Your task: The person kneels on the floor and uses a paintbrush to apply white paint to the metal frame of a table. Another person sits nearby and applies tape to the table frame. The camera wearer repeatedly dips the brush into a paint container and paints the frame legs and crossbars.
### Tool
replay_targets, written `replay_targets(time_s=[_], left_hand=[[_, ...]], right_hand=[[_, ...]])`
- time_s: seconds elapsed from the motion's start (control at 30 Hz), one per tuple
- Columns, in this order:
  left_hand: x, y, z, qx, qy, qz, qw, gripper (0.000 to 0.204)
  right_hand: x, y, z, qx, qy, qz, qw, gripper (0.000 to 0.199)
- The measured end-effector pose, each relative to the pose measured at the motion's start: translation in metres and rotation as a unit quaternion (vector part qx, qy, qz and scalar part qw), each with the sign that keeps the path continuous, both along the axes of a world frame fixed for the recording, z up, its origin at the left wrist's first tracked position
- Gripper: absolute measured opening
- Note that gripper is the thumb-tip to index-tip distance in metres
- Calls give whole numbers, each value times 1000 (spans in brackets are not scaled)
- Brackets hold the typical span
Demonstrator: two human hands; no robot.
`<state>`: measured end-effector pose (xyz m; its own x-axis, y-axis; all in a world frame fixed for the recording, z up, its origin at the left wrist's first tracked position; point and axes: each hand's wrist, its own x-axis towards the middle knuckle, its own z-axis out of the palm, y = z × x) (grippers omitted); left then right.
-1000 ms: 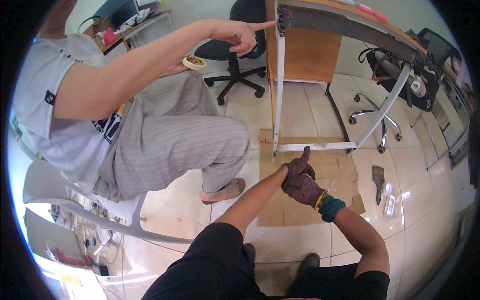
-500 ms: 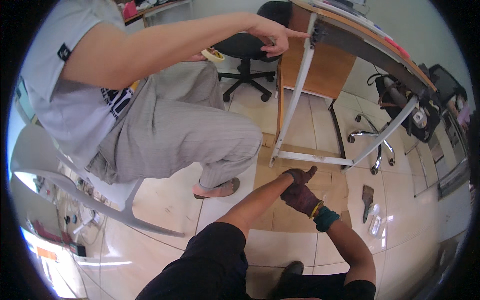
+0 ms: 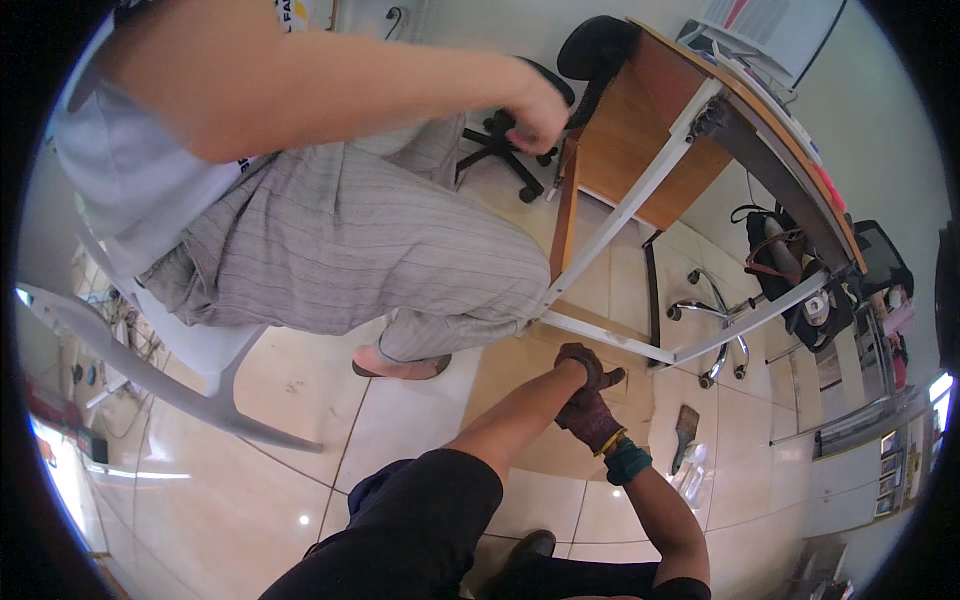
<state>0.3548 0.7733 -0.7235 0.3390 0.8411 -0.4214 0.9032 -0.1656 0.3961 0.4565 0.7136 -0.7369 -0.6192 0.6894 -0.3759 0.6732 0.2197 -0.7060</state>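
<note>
Both my hands wear dark maroon work gloves and meet low over a flat piece of cardboard (image 3: 500,400) on the floor. My left hand (image 3: 578,360) is closed over the fingers of my right hand (image 3: 592,418), with one gloved digit sticking out to the right. The right hand's fingers are mostly hidden behind the left. A green cuff and a yellow band circle the right glove's wrist. I see no tool in either hand. Just beyond them stands the white metal leg frame (image 3: 610,338) of a wooden-topped table (image 3: 760,90).
On the left, a person in grey trousers (image 3: 370,240) sits on a white plastic chair (image 3: 180,375), one arm stretched toward the table. A paintbrush (image 3: 685,437) and a clear plastic item (image 3: 692,482) lie on the floor to the right. A black office chair (image 3: 525,165) stands behind.
The view has shifted, so the table sits farther right. The seated person's hand has drawn back from the table's corner, and their roll of tape is out of sight. My hands stay together.
</note>
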Motion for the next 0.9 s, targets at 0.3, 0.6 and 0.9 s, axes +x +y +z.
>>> replay_targets(time_s=[0.3, 0.6, 0.9], left_hand=[[7, 3, -6, 79, -37, -4, 996, 75], [19, 10, -10, 118, -148, 7, 982, 62], [9, 6, -7, 131, -121, 10, 984, 58]], right_hand=[[10, 0, -17, 302, 75, 91, 946, 37], [29, 5, -14, 363, 59, 175, 913, 20], [108, 15, -77, 236, -155, 330, 901, 24]])
